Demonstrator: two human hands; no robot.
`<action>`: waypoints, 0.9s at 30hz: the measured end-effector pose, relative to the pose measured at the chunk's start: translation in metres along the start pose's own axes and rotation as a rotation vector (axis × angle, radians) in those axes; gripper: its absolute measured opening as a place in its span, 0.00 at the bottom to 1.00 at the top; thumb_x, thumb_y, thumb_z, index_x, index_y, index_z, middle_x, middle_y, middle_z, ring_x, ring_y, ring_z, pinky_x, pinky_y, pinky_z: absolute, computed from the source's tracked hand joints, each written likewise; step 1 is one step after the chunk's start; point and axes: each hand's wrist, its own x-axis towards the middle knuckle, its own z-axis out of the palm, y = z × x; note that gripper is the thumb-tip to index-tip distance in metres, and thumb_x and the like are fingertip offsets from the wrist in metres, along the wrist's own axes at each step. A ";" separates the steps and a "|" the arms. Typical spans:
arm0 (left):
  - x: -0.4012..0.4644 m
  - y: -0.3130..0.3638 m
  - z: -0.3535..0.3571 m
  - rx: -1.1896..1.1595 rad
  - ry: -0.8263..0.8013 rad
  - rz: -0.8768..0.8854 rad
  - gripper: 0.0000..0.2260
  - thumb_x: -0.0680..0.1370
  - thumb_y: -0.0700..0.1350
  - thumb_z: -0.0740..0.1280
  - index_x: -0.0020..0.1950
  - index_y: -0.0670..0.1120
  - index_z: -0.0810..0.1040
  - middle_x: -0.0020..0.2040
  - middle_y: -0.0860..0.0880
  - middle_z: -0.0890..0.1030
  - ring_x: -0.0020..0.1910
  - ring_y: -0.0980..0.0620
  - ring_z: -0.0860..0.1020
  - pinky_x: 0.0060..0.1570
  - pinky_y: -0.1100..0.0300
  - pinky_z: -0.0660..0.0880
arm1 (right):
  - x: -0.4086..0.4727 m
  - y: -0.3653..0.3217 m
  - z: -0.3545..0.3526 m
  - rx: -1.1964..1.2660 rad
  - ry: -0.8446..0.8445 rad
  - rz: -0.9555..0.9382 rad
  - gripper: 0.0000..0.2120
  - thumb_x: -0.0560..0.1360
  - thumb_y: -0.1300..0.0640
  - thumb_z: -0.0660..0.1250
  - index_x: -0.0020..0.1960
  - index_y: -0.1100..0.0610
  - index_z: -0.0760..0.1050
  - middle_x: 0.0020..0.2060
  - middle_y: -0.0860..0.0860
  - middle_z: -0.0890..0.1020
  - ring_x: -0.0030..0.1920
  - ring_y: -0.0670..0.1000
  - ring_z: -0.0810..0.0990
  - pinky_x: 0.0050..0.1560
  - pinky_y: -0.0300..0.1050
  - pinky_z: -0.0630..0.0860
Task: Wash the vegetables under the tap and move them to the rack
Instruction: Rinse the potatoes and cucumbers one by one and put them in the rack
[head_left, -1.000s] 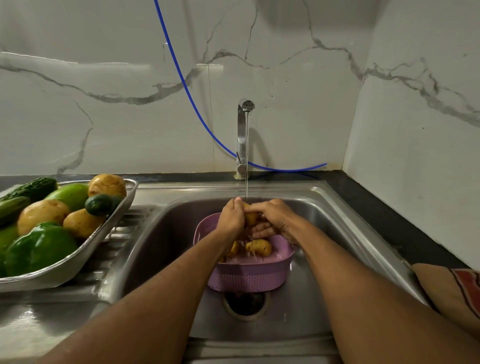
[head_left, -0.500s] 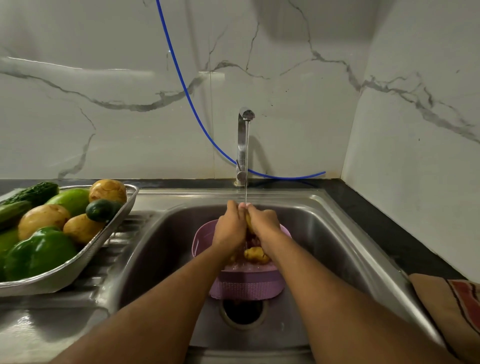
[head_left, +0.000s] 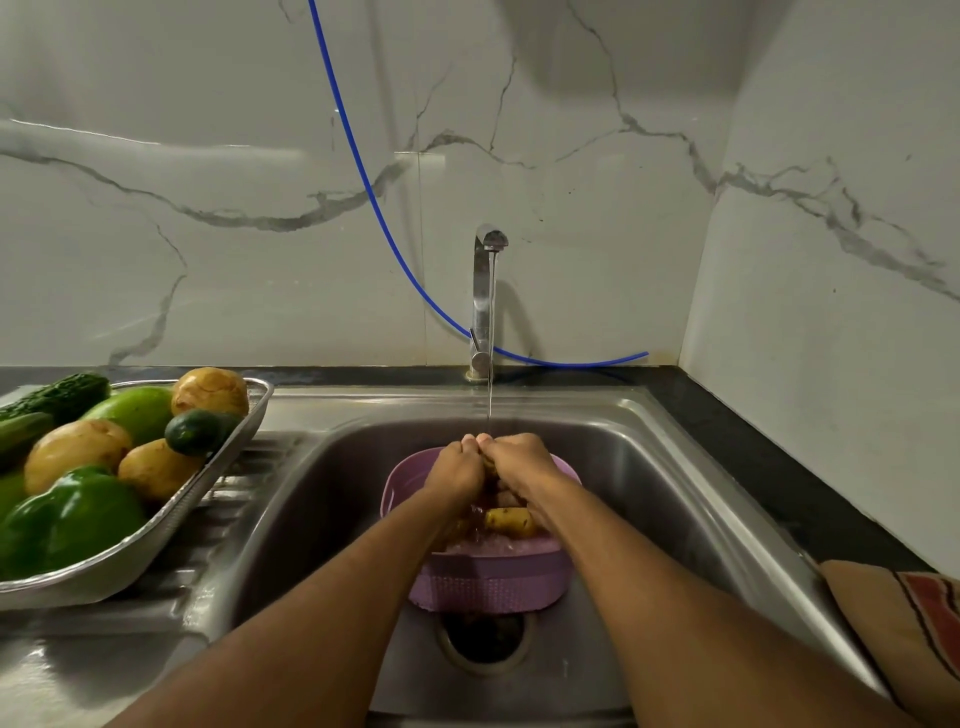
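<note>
The left hand (head_left: 457, 470) and right hand (head_left: 519, 465) together gripped a potato (head_left: 489, 464) under the tap (head_left: 485, 301) stream, above the purple basket (head_left: 488, 574) in the sink (head_left: 649, 467), evidently rinsing it.

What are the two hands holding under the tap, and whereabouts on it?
A potato, almost hidden, cupped between the left hand and right hand; which part they grip cannot be told.

No text, label, brand, number or sign can be read anywhere here.
</note>
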 end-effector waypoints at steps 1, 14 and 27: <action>0.000 0.001 0.001 0.036 0.020 0.048 0.21 0.88 0.53 0.48 0.61 0.42 0.75 0.53 0.41 0.82 0.56 0.42 0.81 0.64 0.44 0.76 | 0.000 0.001 0.001 -0.009 0.047 -0.067 0.14 0.83 0.46 0.65 0.57 0.55 0.82 0.46 0.54 0.86 0.48 0.54 0.85 0.54 0.53 0.84; -0.006 0.003 -0.002 0.171 -0.138 0.260 0.18 0.86 0.58 0.50 0.65 0.48 0.69 0.58 0.47 0.79 0.58 0.47 0.78 0.65 0.43 0.74 | 0.008 0.002 -0.007 0.304 0.135 0.017 0.16 0.82 0.44 0.66 0.57 0.56 0.81 0.47 0.55 0.85 0.49 0.54 0.84 0.52 0.49 0.81; -0.007 0.007 -0.009 0.078 -0.017 0.242 0.18 0.87 0.55 0.51 0.68 0.46 0.71 0.60 0.46 0.79 0.61 0.47 0.78 0.67 0.44 0.73 | 0.002 0.002 0.002 0.268 0.110 -0.113 0.11 0.81 0.47 0.68 0.57 0.53 0.83 0.47 0.52 0.86 0.49 0.52 0.85 0.55 0.54 0.84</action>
